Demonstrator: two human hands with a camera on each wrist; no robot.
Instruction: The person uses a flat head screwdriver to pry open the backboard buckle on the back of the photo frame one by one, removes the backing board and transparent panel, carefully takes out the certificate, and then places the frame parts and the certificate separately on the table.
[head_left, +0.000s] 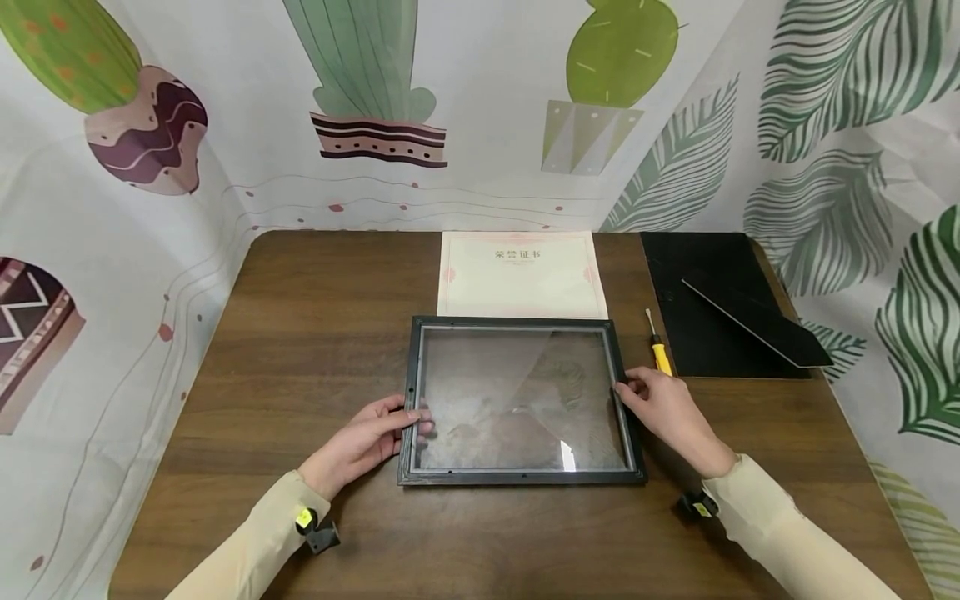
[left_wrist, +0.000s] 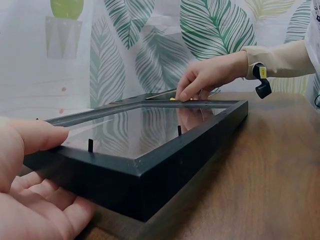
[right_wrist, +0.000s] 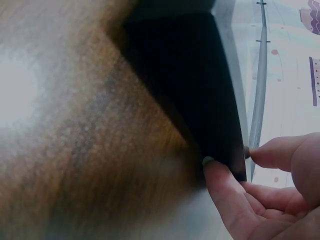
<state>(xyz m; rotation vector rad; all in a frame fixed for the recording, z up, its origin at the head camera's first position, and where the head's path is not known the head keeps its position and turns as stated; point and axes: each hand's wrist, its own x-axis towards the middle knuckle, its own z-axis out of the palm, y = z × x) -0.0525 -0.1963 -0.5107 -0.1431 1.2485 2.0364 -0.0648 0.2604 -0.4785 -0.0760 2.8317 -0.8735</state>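
Note:
A black picture frame (head_left: 517,477) with a glass pane (head_left: 517,392) lies flat, back side up, in the middle of the wooden table (head_left: 315,333). My left hand (head_left: 408,421) pinches its left rim, thumb on top, as the left wrist view shows of the hand (left_wrist: 30,150) and the frame (left_wrist: 165,165). My right hand (head_left: 626,390) pinches the right rim. In the right wrist view its thumb and a fingertip (right_wrist: 260,152) sit on either side of the frame's edge (right_wrist: 200,90). Small black tabs stand up along the inner rim.
A certificate sheet (head_left: 521,275) lies just behind the frame. A yellow-handled screwdriver (head_left: 660,354) lies to the frame's right, close to my right hand. Further right is a black backing board (head_left: 701,333) with its stand. Printed cloth walls surround the table.

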